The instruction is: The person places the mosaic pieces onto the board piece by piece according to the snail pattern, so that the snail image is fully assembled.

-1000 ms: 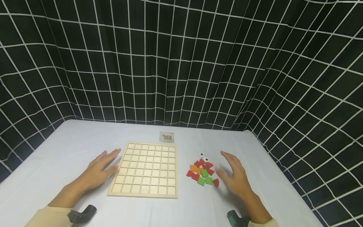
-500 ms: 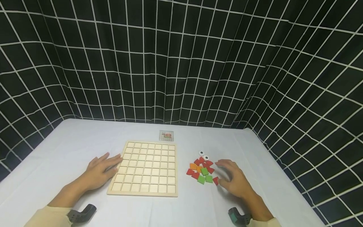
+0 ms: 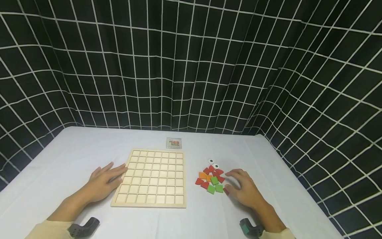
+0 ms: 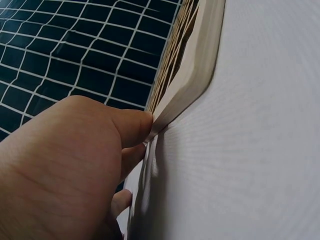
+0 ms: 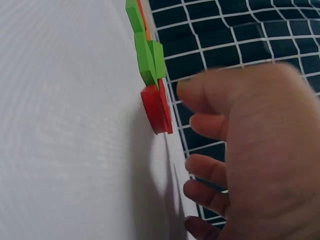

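A pale wooden board (image 3: 153,181) with a grid of square recesses lies on the white table. My left hand (image 3: 102,182) rests at its left edge, fingers mostly straight; in the left wrist view the thumb touches the board's side (image 4: 195,75). To the right of the board is a loose group of flat pieces: red quarter-rounds (image 3: 199,181), green squares (image 3: 211,189), orange squares (image 3: 202,175) and two white eye discs (image 3: 211,161). My right hand (image 3: 247,191) hovers at the group's right side, fingers bent, thumb close to the nearest red quarter-round (image 5: 154,110). Nothing is gripped.
A small card (image 3: 174,143) with a red figure on a grid lies behind the board. The white-covered table (image 3: 89,142) ends at black curtains (image 3: 143,73) with white grid lines at the back and sides.
My right hand has lowered toward the nearest red quarter-round and its fingers have bent. My left hand has settled against the board's left edge. The pieces look barely moved.
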### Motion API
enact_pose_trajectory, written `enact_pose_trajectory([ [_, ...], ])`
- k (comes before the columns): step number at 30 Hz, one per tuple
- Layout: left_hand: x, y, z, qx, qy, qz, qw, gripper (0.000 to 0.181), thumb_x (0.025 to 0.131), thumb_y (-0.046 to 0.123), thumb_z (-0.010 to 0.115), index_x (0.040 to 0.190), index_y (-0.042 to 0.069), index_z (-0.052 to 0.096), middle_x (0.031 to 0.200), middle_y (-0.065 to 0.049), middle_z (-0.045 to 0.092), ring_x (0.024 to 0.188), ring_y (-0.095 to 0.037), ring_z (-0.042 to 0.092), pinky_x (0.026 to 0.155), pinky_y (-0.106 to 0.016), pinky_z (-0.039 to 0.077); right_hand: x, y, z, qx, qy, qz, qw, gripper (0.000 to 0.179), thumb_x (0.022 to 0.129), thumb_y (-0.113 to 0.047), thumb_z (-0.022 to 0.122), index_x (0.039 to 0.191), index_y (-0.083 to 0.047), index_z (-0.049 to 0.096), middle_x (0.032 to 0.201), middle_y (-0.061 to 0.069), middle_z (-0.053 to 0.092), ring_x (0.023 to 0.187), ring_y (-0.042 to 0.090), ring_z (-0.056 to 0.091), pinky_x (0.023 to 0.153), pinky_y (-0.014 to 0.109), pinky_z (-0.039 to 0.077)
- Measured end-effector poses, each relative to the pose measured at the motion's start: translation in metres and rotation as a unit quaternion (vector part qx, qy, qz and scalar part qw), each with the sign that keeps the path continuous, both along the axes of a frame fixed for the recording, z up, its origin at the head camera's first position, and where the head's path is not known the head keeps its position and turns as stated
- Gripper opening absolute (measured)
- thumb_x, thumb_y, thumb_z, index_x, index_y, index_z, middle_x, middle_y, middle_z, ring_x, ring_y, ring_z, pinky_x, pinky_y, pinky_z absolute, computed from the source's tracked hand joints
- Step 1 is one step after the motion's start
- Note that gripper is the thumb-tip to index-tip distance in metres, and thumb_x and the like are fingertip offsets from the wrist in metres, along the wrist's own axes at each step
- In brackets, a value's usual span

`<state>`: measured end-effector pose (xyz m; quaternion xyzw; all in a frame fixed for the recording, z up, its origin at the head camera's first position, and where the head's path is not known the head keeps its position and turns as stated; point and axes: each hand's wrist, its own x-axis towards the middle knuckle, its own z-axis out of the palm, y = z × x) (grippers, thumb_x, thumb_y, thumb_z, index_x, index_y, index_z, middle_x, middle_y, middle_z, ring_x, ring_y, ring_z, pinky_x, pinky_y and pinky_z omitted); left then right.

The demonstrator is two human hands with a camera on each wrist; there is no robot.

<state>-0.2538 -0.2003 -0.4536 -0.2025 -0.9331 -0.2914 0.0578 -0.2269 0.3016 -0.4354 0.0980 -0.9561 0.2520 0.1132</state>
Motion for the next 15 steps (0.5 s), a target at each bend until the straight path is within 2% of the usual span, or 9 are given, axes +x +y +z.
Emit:
enact_pose_trajectory([
  [4, 0.0, 0.001, 0.002, -0.001, -0.001, 0.001, 1.0, 0.041, 0.098, 0.029, 0.054, 0.134, 0.009, 0.058, 0.144, -0.013, 0.045, 0.136, -0.05, 0.022, 0.104, -0.07, 0.001, -0.004, -0.003, -0.003, -0.003, -0.014, -0.028, 0.9995, 0.028, 0.084, -0.023, 0.074, 0.111, -0.017, 0.07, 0.115, 0.004, 0.058, 0.113, 0.029, 0.05, 0.095, 0.059, 0.039],
  [9, 0.001, 0.001, 0.003, -0.004, 0.001, 0.0, 1.0, 0.041, 0.098, 0.028, 0.055, 0.134, 0.008, 0.058, 0.144, -0.013, 0.046, 0.136, -0.05, 0.022, 0.104, -0.07, 0.003, -0.009, -0.007, -0.004, -0.003, -0.03, -0.044, 0.9986, 0.024, 0.083, -0.025, 0.076, 0.106, -0.02, 0.071, 0.111, 0.002, 0.058, 0.111, 0.026, 0.049, 0.094, 0.057, 0.04],
  [15, 0.001, 0.001, 0.002, -0.001, -0.001, 0.004, 1.0, 0.041, 0.098, 0.029, 0.054, 0.134, 0.009, 0.058, 0.144, -0.012, 0.046, 0.136, -0.05, 0.022, 0.105, -0.069, 0.002, -0.014, -0.011, -0.002, 0.008, -0.031, -0.055, 0.998, 0.01, 0.082, -0.026, 0.077, 0.091, -0.023, 0.072, 0.108, 0.002, 0.057, 0.107, 0.026, 0.049, 0.089, 0.055, 0.044],
])
